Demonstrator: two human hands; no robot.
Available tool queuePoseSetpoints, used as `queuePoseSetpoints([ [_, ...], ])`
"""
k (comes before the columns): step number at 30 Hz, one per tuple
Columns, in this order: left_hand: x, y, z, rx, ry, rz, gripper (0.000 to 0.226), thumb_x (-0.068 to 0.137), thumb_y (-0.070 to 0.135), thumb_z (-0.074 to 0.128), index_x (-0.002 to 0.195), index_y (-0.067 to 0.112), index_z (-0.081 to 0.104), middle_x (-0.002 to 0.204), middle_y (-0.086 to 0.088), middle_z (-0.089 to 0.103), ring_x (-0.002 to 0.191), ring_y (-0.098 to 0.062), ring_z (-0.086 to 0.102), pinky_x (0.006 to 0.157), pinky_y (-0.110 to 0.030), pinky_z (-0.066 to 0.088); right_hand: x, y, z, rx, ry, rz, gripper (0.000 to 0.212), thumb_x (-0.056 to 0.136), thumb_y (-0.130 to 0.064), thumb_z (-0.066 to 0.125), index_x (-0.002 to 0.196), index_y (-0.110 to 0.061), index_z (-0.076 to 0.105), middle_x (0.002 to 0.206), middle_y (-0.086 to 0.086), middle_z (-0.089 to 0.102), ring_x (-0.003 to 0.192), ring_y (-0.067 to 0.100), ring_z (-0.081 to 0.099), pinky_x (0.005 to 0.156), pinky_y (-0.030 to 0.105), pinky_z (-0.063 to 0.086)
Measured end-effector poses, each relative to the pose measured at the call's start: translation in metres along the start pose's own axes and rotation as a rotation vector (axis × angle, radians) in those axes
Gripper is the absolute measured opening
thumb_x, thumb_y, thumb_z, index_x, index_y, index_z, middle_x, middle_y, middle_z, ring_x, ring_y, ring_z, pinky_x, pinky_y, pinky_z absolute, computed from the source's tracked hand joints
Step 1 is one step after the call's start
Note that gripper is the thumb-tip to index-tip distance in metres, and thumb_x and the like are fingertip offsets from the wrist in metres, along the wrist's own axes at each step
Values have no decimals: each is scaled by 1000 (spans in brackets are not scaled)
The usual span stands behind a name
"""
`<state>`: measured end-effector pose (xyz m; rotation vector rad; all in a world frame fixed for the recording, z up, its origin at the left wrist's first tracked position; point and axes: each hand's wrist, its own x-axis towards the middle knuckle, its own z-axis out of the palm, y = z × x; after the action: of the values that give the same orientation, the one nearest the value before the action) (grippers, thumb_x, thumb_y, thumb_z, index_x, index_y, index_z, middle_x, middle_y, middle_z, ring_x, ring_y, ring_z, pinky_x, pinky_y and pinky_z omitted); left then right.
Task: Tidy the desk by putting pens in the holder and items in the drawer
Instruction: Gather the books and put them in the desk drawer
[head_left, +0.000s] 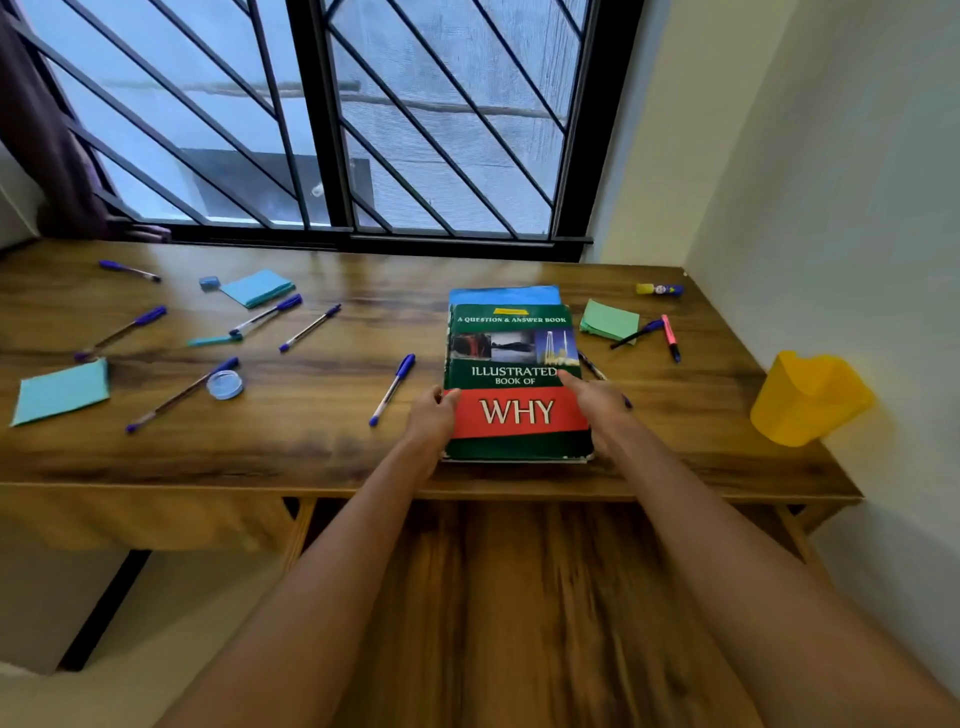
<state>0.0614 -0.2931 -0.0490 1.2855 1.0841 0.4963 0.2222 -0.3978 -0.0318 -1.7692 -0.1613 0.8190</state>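
Lying on the desk (311, 457), the green book (514, 379) is held at both sides by the left hand (431, 418) and right hand (597, 405); a blue pen (393, 388) is seen beside it.

Wooden desk (332, 457) under barred window, dark grain streaks. Left part: blue pens scattered (122, 332), (182, 395), (266, 314), (310, 328), (130, 270); light blue paper pads (61, 392), (258, 287); small round clear lid (224, 385); small blue eraser (209, 282); teal marker (214, 340). Centre: blue pen (392, 389) just beside green-and-red book (514, 364), which lies on blue book (504, 294). Right: green note pad (609, 320), dark pen (638, 333), pink marker (670, 338), glue stick (660, 289) near back edge, yellow holder (808, 397) at right edge.
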Motion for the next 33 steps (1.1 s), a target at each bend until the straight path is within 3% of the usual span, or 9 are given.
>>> queuePoseSetpoints([
  [4, 18, -2, -7, -165, -40, -175, 33, 100, 21, 43, 131, 16, 50, 110, -11, 67, 95, -25, 67, 79, -45, 58, 15, -1, -1, 13, 11, 21, 13, 95, -19, 57, 105, -10, 56, 87, 11, 68, 81, 28, 68, 83, 48, 56],
  [8, 21, 2, -9, -248, -53, -192, 36, 99, 12, 43, 134, 17, 48, 111, -14, 66, 96, -27, 67, 67, -43, 58, 13, 1, -1, 59, 12, 4, 11, 96, -17, 55, 106, -15, 55, 89, 11, 69, 78, 25, 68, 73, 43, 57],
  [11, 15, 1, -13, -286, -64, -168, 39, 99, 10, 42, 138, 16, 45, 105, -12, 66, 92, -26, 67, 66, -42, 57, 4, 1, -1, 78, 7, -30, 26, 96, -18, 56, 120, -12, 55, 91, 11, 69, 82, 26, 69, 75, 44, 58],
  [15, -9, 0, -24, -321, -99, -132, 39, 98, 7, 43, 136, 16, 46, 96, -8, 64, 83, -20, 65, 58, -35, 57, -22, -1, -5, 114, -12, -78, 29, 95, -16, 55, 124, -12, 54, 94, 13, 69, 87, 29, 69, 79, 47, 58],
  [20, -53, -9, -60, -235, -211, -106, 39, 92, 3, 52, 129, 14, 52, 112, -12, 66, 98, -26, 66, 69, -39, 57, -69, 11, -11, 146, -69, -51, 25, 94, -14, 56, 119, -11, 56, 96, 15, 70, 82, 28, 70, 66, 42, 58],
  [23, -84, -13, -86, -195, -270, -74, 34, 89, -5, 53, 119, 9, 55, 111, -13, 66, 100, -26, 65, 79, -39, 56, -106, 22, -12, 168, -90, -45, 25, 93, -11, 56, 118, -10, 56, 96, 15, 70, 84, 28, 70, 68, 42, 57],
  [33, -163, -43, -152, 80, -488, -106, 35, 80, -10, 64, 111, 6, 62, 105, -12, 71, 97, -25, 69, 79, -37, 59, -202, 71, -21, 108, -217, -7, 25, 88, -3, 60, 113, 0, 62, 92, 15, 71, 79, 25, 68, 69, 37, 57],
])
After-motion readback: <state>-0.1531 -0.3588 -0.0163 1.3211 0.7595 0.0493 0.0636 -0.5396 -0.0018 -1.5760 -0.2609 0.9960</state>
